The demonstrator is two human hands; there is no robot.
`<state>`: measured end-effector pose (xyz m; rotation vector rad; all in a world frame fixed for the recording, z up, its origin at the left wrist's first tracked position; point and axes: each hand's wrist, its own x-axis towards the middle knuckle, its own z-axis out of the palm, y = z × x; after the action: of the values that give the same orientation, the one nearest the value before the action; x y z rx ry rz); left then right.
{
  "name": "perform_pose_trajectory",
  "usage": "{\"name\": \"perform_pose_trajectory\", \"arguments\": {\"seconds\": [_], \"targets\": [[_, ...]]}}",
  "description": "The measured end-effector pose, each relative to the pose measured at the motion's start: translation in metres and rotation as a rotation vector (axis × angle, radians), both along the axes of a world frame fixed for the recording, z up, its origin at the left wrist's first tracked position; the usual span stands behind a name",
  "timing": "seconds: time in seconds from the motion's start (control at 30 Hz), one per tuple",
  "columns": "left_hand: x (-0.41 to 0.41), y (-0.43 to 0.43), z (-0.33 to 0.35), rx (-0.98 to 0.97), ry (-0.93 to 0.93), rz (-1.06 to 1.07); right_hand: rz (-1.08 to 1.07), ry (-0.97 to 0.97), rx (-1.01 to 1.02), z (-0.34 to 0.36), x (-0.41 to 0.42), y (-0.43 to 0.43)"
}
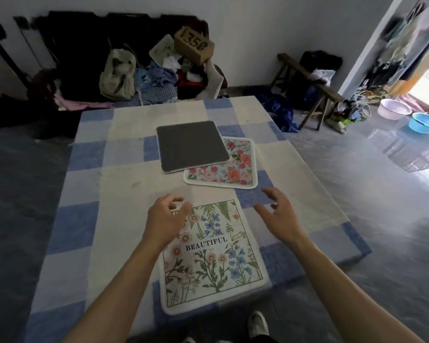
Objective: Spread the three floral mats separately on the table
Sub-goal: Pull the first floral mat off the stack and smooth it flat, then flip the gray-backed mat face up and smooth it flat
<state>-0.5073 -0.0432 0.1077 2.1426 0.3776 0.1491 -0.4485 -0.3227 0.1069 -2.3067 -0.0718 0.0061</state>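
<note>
A white mat with wildflowers and the word BEAUTIFUL (212,258) lies flat near the table's front edge. Beyond it a mat with pink and red roses (227,170) lies face up. A third mat (192,146) rests grey underside up, overlapping the rose mat's far left corner. My left hand (166,219) hovers over the near mat's far left corner, fingers loosely curled, holding nothing. My right hand (276,212) hovers just right of that mat's far right corner, fingers relaxed and empty.
The table (89,219) wears a blue and cream checked cloth. Behind it a dark sofa holds a bag (118,75), clothes and a cardboard box (195,48). A wooden bench (310,87) and two basins (424,122) stand at the right on a shiny floor.
</note>
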Motion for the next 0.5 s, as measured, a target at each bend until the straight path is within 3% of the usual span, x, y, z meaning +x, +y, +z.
{"name": "perform_pose_trajectory", "arguments": {"seconds": [0.13, 0.27, 0.5], "targets": [[0.007, -0.015, 0.02, 0.069, -0.147, -0.047, 0.054, -0.104, 0.101, 0.018, 0.013, -0.006], [0.033, -0.052, 0.028, 0.035, -0.164, -0.009, 0.108, -0.187, 0.186, 0.03, 0.036, -0.033], [0.1, -0.162, 0.031, -0.227, -0.148, 0.191, 0.156, -0.078, 0.274, 0.028, 0.11, -0.109]]}}
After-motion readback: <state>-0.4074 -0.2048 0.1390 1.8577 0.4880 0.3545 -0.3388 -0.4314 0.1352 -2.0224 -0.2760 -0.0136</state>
